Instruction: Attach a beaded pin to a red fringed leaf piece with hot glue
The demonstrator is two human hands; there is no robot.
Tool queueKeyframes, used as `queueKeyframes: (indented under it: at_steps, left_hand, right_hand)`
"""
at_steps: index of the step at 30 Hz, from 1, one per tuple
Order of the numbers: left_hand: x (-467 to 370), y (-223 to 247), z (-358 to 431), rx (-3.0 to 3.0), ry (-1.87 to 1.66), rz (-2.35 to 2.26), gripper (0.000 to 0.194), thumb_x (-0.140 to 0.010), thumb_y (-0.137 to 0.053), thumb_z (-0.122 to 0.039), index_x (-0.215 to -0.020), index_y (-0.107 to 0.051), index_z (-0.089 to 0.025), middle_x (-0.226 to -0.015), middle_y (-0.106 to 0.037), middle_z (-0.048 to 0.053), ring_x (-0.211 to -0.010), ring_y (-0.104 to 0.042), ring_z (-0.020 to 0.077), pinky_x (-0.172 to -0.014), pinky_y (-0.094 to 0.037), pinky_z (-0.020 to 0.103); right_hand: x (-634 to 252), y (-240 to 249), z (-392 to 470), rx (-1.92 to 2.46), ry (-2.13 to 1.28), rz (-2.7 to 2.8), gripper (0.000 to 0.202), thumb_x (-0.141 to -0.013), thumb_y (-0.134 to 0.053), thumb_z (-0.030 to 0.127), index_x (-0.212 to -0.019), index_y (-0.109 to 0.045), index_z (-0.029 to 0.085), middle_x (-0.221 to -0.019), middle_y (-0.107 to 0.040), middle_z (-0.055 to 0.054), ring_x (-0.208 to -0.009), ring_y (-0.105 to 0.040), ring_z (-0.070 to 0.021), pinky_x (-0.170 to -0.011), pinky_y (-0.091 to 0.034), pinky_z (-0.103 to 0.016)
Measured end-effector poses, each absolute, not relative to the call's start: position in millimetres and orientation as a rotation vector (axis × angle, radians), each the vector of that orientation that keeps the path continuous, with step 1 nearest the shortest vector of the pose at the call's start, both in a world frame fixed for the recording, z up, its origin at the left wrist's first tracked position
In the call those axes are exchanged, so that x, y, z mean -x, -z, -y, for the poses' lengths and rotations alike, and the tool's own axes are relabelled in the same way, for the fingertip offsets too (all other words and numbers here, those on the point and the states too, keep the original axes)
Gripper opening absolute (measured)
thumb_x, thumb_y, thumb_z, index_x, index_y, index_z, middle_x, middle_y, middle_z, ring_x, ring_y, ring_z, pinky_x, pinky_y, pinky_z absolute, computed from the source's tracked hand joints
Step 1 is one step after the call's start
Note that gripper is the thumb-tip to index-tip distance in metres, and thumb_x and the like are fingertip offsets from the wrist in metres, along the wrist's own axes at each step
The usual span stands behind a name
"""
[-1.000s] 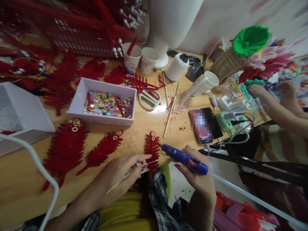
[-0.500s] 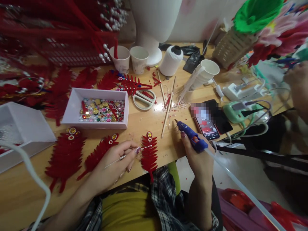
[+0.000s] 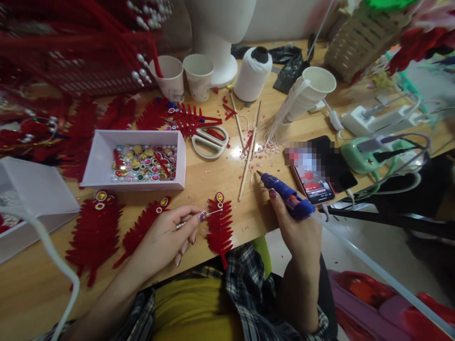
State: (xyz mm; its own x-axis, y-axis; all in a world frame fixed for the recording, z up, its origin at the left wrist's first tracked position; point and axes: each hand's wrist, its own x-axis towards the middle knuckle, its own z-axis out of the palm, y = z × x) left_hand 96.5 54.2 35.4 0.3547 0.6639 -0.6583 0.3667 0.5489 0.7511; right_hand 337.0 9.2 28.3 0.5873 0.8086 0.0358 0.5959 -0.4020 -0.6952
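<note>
Holding, in the left hand [image 3: 170, 237]: a thin beaded wire pin [image 3: 188, 221], pinched between thumb and forefinger, other fingers loosely curled, its tip laid against the upper edge of the red feather piece [image 3: 219, 226] at the near edge of the table [image 3: 220, 177].

Right hand [image 3: 298, 232]: fingers wrapped closed around the blue glue gun [image 3: 284, 195], forefinger along the barrel. A second ago the nozzle sat at the feather piece beside its top gem; now it is drawn off to the right and points away toward the wooden sticks [image 3: 249, 151], well apart from the feather. A clear glue stick [image 3: 384, 279] trails back from the gun.

Judgement: the gluing pass on this piece looks finished for the moment, and the pin is being set into place while the gun waits aside.

Surroundings:
- white tray of gems [image 3: 142, 163], beyond the left hand
- further red feather pieces [image 3: 97, 232], left of the hand
- scissors [image 3: 209, 140]
- phone [image 3: 314, 177], just beside the gun
- paper cups [image 3: 185, 76] and a thread spool [image 3: 253, 73], at the far side
</note>
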Motion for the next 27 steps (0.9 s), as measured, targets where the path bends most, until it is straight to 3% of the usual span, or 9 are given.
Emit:
queueKeyframes:
  at_steps: [6, 12, 14, 16, 18, 20, 21, 24, 27]
  left_hand:
    - [-94.9, -35.1, -54.9, -1.032, -0.237, -1.25, 0.027, -0.089, -0.054, -0.043, -0.098, -0.06, -0.019, -0.057, -0.048, -0.008, -0.035, -0.037, 0.0046, -0.028, -0.038, 0.013]
    - [-96.9, -35.3, -56.7, -1.027, -0.231, -1.246, 0.025, -0.089, -0.054, -0.042, -0.094, -0.058, -0.018, -0.058, -0.048, -0.008, -0.037, -0.039, 0.0048, -0.029, -0.04, 0.013]
    - [-96.3, -34.9, -56.4, -1.023, -0.238, -1.248, 0.024, -0.089, -0.054, -0.043, -0.093, -0.057, -0.019, -0.059, -0.048, -0.008, -0.037, -0.039, 0.0051, -0.029, -0.041, 0.014]
    - [-95.3, -34.7, -55.8, -1.02, -0.242, -1.243, 0.024, -0.089, -0.054, -0.043, -0.092, -0.057, -0.019, -0.059, -0.049, -0.008, -0.037, -0.04, 0.0052, -0.029, -0.041, 0.014]
    - [-94.3, -35.0, -55.3, -1.021, -0.24, -1.236, 0.025, -0.089, -0.054, -0.044, -0.092, -0.057, -0.019, -0.059, -0.048, -0.008, -0.036, -0.04, 0.0052, -0.029, -0.041, 0.015]
    - [-93.9, -35.4, -55.1, -1.018, -0.241, -1.227, 0.025, -0.088, -0.055, -0.043, -0.095, -0.057, -0.019, -0.058, -0.047, -0.009, -0.037, -0.04, 0.0056, -0.03, -0.041, 0.015]
    - [-93.8, -35.5, -55.2, -1.015, -0.248, -1.221, 0.026, -0.088, -0.056, -0.043, -0.097, -0.057, -0.019, -0.058, -0.047, -0.009, -0.037, -0.04, 0.0057, -0.03, -0.041, 0.015]
    - [-93.8, -34.5, -56.1, -1.008, -0.271, -1.191, 0.029, -0.087, -0.056, -0.044, -0.101, -0.057, -0.018, -0.058, -0.048, -0.009, -0.038, -0.04, 0.0056, -0.03, -0.041, 0.014]
    - [-93.0, -32.6, -57.5, -1.0, -0.265, -1.176, 0.031, -0.087, -0.055, -0.045, -0.102, -0.057, -0.017, -0.056, -0.047, -0.01, -0.035, -0.039, 0.0052, -0.03, -0.042, 0.015]
  right_hand:
    - [-336.1, -29.7, -9.4, 2.179, -0.475, 1.082, 0.04, -0.081, -0.062, 0.06, -0.078, -0.065, 0.02, -0.065, -0.06, 0.0, -0.062, -0.056, -0.0176, -0.059, -0.041, -0.031]
    - [-339.5, -27.9, 6.1, 2.272, -0.291, 0.972, 0.059, -0.061, -0.076, 0.067, -0.09, -0.049, 0.022, -0.082, -0.057, -0.002, -0.069, -0.054, -0.0193, -0.061, -0.042, -0.032]
    - [-345.6, -34.0, 21.3, 2.334, -0.222, 0.969, 0.063, -0.057, -0.078, 0.068, -0.087, -0.046, 0.023, -0.079, -0.053, -0.001, -0.065, -0.051, -0.0189, -0.056, -0.04, -0.032]
    - [-350.0, -47.0, 38.2, 2.371, -0.29, 1.038, 0.056, -0.061, -0.078, 0.066, -0.08, -0.045, 0.025, -0.067, -0.048, 0.003, -0.054, -0.045, -0.0159, -0.048, -0.035, -0.029]
    - [-347.2, -63.3, 51.1, 2.266, -0.538, 1.265, 0.042, -0.077, -0.07, 0.057, -0.071, -0.045, 0.025, -0.057, -0.044, 0.006, -0.047, -0.041, -0.0138, -0.044, -0.032, -0.027]
    - [-333.7, -75.4, 55.4, 2.024, -0.762, 1.537, 0.033, -0.086, -0.066, 0.047, -0.069, -0.05, 0.024, -0.06, -0.05, 0.003, -0.052, -0.049, -0.0143, -0.049, -0.039, -0.026]
    - [-323.4, -77.4, 54.0, 1.844, -0.798, 1.665, 0.029, -0.087, -0.066, 0.046, -0.072, -0.055, 0.023, -0.061, -0.053, 0.003, -0.054, -0.051, -0.0139, -0.05, -0.04, -0.025]
    - [-287.6, -63.9, 40.8, 1.664, -0.709, 1.953, 0.02, -0.095, -0.057, 0.035, -0.109, -0.066, 0.023, -0.078, -0.062, -0.003, -0.069, -0.058, -0.0173, -0.058, -0.045, -0.027]
    - [-263.1, -36.8, 27.5, 1.648, -0.599, 2.055, 0.025, -0.095, -0.057, 0.032, -0.115, -0.068, 0.022, -0.083, -0.063, -0.006, -0.075, -0.058, -0.0196, -0.062, -0.045, -0.03]
